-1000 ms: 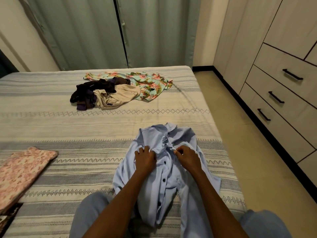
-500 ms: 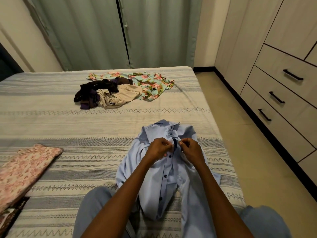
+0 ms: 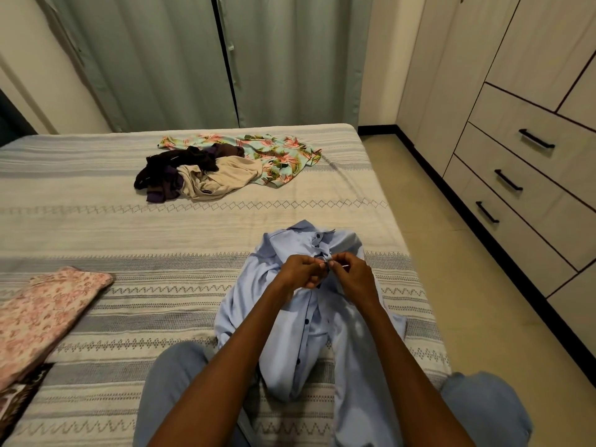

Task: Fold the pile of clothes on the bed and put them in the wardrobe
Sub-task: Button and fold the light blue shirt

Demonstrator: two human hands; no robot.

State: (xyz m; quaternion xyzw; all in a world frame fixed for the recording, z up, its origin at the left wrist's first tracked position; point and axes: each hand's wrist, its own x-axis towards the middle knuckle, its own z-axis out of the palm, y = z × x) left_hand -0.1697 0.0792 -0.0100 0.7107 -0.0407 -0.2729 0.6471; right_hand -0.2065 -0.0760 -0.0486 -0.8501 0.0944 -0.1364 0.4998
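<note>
Both hands (image 3: 329, 274) pinch blue shirt (image 3: 309, 330) on bed (image 3: 96, 227)

We saw long grey-green pleated curtains (image 3: 180, 59) hanging across the far wall, with cream painted wall (image 3: 19, 75) to their left. A pale beige tiled floor (image 3: 451, 269) ran along the right side, edged by a black skirting strip (image 3: 483, 233) under light wood-grain cabinetry.

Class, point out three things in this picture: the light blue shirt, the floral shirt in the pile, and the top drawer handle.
light blue shirt (image 3: 351, 346), head view, on its front panel.
floral shirt (image 3: 283, 156), head view, on its spread body.
top drawer handle (image 3: 536, 138), head view, mid-bar.
</note>
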